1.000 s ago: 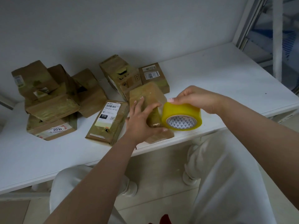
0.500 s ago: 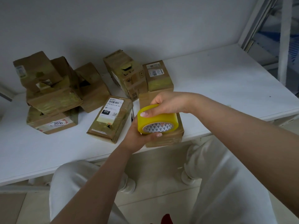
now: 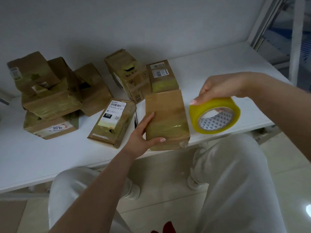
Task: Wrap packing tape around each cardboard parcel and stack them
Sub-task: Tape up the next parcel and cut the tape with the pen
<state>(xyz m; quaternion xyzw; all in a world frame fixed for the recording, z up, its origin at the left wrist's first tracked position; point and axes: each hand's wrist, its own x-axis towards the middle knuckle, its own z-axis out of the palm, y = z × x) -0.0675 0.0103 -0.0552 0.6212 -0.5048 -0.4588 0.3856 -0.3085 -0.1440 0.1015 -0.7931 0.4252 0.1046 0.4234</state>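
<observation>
Your white, smooth table (image 3: 218, 68) runs across the middle of the frame, and every cardboard parcel sits closed on it. At the upper left is a rough stack of brown, tape-streaked cardboard boxes (image 3: 50, 101), the bottom one marked "2010". Right of it, at upper centre, a tall box with printed symbols (image 3: 129, 76) stands just beside a smaller box with a white label (image 3: 162, 76). Lower down lies a flat rectangular parcel with a white shipping label and a black "010" patch (image 3: 112, 123).

At centre is the plain brown parcel banded with glossy, wrinkled tape (image 3: 166, 120), at the table's near edge. Your left hand (image 3: 143, 135) grips its near left corner — fingers along the side, thumb curled over the front. Your right hand (image 3: 220, 88) pinches the yellow roll of packing tape with the patterned white core (image 3: 214, 115) by its top rim, at centre right.

Half a second ago the roll hung over the parcel; it is now clear to the right, with your left hand uncovered.
</observation>
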